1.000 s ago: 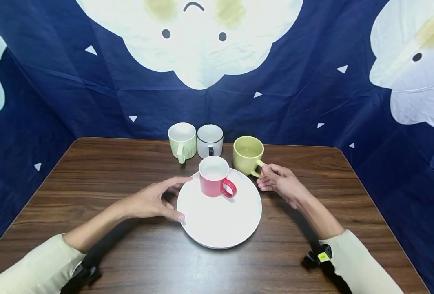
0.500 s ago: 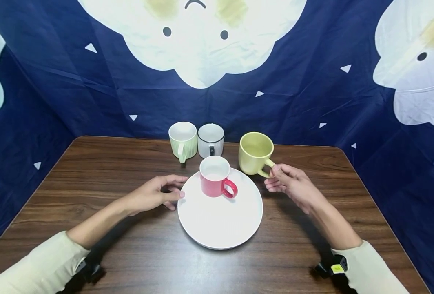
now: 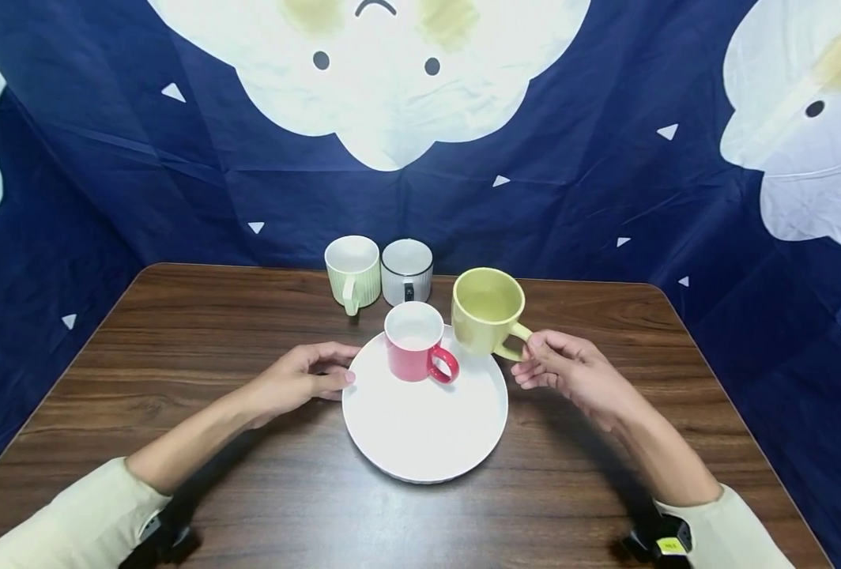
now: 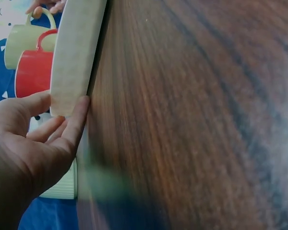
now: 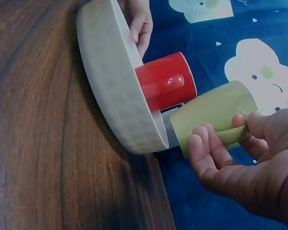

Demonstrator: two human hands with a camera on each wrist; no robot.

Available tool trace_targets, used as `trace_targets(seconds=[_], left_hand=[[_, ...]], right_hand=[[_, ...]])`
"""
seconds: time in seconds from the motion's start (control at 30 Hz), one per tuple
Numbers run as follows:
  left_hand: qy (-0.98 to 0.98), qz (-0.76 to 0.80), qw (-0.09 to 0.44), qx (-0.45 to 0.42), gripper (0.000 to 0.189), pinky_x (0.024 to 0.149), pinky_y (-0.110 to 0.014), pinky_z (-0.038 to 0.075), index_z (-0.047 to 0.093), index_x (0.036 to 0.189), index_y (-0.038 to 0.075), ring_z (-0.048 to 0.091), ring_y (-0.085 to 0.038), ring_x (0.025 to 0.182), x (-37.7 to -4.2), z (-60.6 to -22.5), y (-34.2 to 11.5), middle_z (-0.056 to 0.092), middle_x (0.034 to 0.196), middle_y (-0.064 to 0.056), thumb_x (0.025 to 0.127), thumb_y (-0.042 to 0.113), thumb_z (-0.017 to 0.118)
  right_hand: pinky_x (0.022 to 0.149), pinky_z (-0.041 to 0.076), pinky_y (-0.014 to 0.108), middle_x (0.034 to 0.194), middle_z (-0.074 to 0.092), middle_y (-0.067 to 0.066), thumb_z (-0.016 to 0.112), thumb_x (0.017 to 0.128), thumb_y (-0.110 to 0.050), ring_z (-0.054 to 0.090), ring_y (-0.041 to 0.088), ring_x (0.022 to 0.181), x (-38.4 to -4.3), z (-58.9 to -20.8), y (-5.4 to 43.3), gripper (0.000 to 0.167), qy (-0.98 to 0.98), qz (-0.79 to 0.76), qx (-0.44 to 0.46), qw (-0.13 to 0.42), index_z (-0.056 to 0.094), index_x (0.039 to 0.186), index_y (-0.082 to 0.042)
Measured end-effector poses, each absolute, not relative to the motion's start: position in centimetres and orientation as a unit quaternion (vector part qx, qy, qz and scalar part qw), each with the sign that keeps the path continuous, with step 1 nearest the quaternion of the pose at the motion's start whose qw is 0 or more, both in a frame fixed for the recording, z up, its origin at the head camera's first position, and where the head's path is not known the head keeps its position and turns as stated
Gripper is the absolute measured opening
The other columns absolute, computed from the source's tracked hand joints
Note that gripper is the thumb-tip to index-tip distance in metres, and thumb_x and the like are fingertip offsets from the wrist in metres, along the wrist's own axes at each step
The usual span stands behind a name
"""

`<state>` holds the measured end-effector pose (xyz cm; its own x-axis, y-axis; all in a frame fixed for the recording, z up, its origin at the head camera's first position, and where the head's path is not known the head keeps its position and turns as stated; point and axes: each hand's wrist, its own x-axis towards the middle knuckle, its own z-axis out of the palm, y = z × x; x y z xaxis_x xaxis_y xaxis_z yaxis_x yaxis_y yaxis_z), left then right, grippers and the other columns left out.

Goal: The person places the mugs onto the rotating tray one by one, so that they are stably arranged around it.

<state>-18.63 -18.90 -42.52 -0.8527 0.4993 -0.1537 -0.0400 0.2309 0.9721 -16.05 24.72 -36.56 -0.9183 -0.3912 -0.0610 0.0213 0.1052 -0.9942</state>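
In the head view a round white tray (image 3: 428, 435) with a tall side wall sits mid-table. On it, near the back, stands a pinkish-red mug (image 3: 409, 362), its handle turned right. My left hand (image 3: 296, 379) holds the tray's left edge, thumb at the rim and fingers against the outer wall (image 4: 74, 72). My right hand (image 3: 580, 375) pinches the handle of a yellow-green mug (image 3: 480, 324). That mug is held upright over the tray's back right edge, close beside the red one; the right wrist view shows its base above the rim.
Behind the tray, a pale green ribbed mug (image 3: 355, 284) and a white mug with a black rim and handle (image 3: 399, 288) stand side by side on the wooden table (image 3: 214, 340). A dark blue cloth (image 3: 307, 197) with cloud prints hangs behind the table.
My right hand raised the yellow-green mug from the table to the right, then brought it left and nearer, over the tray edge. My left hand's spread fingers and thumb drew together at the tray's edge.
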Motion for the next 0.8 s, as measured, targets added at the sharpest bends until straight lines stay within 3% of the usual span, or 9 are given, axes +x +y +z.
trace_targets(seconds=[0.27,0.8], left_hand=[[0.743,0.621,0.218,0.121,0.054,0.096,-0.038,0.069,0.057,0.153,-0.012,0.076,-0.015,0.112,-17.8,-42.3,-18.7,0.073,0.136,-0.027,0.104,0.002,0.075],[0.724,0.648,0.211,0.108,0.057,0.095,-0.041,0.07,0.052,0.153,-0.017,0.078,-0.014,0.11,-16.9,-42.4,-18.4,0.067,0.142,-0.034,0.103,0.0,0.075]], right_hand=[[0.094,0.067,0.032,0.106,0.076,0.009,0.05,0.121,-0.016,0.078,0.02,0.101,-15.6,-36.9,24.7,0.022,0.711,-0.658,-0.158,0.192,0.066,0.111,-0.004],[0.097,0.066,0.034,0.109,0.075,0.006,0.05,0.122,-0.018,0.078,0.017,0.104,-16.4,-38.1,25.5,0.023,0.686,-0.651,-0.195,0.259,0.066,0.111,-0.005]])
